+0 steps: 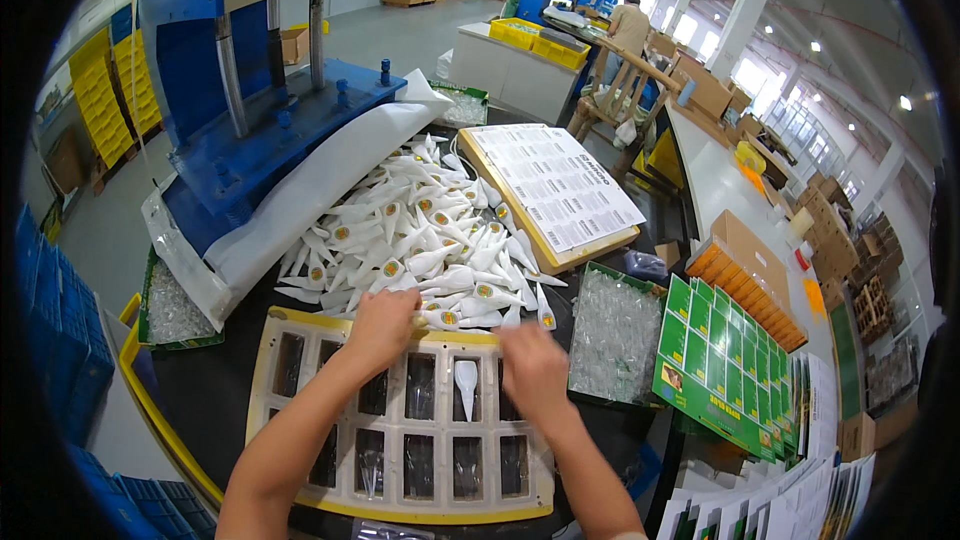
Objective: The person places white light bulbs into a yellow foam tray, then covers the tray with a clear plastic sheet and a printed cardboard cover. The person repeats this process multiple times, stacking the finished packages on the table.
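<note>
A heap of small white pointed bottles, many with a round orange-and-green mark, lies just beyond a yellow-edged tray with rectangular pockets. My left hand is at the near edge of the heap, over the tray's far rim. Its fingers are curled in among the bottles, and what they hold is hidden. To its right, my right hand is over the far right pockets, close to the heap, its fingers smeared by motion. One white bottle lies in a far-row pocket between my forearms, tip toward me. Clear plastic shows in several pockets.
A blue press stands at the left, with white sheeting beside it. Printed card sheets lie on another yellow-edged board. Right of the tray are a box of clear plastic pieces and green cards. A person stands far off.
</note>
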Tool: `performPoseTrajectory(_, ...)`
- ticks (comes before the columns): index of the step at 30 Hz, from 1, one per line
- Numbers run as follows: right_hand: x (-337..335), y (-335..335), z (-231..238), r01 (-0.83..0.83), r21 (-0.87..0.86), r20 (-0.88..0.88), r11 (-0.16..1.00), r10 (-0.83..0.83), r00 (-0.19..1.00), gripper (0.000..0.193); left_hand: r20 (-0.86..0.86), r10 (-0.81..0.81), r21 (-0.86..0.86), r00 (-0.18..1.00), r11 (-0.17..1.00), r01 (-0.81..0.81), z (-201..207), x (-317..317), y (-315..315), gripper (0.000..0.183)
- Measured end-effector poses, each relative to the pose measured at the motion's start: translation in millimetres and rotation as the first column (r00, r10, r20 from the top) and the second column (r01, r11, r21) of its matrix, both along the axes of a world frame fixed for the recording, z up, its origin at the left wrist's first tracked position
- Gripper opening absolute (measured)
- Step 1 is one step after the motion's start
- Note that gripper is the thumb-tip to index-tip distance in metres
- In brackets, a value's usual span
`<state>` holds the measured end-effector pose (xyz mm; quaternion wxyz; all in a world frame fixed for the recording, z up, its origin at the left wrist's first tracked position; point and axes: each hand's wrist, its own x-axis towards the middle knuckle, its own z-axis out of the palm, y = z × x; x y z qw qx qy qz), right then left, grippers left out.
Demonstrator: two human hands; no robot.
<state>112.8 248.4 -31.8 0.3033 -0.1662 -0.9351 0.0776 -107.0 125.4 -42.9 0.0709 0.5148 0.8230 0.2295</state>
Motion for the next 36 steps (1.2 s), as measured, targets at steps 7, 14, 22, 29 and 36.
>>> performPoseTrajectory(7,-30.5,59.5,-17.7,0.115,-0.047,0.005,0.992,-0.115,0.993,0.023,-0.25,-0.18,0.323,0.951,0.911,0.257,27.6,65.5,-75.2,0.027)
performPoseTrajectory(14,63.4,-55.0,-6.3,0.002,0.042,0.079,0.999,-0.005,0.997,0.021,-0.195,-0.403,0.149,0.894,0.889,0.433,-4.8,72.6,-94.5,0.034)
performPoseTrajectory(22,-36.5,12.4,15.7,-0.047,-0.14,-0.143,0.989,0.026,0.989,0.025,-0.172,-0.072,0.101,0.982,0.991,0.09,3.8,3.0,-29.8,0.028)
performPoseTrajectory(29,-150.8,48.3,-8.6,-0.093,0.026,0.389,0.995,0.076,0.918,0.013,-0.318,0.033,0.032,0.948,0.999,-0.024,-12.6,-51.3,3.0,0.014)
performPoseTrajectory(36,-88.1,-69.2,-1.8,-0.566,-0.015,0.409,0.824,0.521,0.749,0.031,0.116,0.104,0.347,0.988,0.928,-0.138,5.8,-49.7,-48.5,0.024)
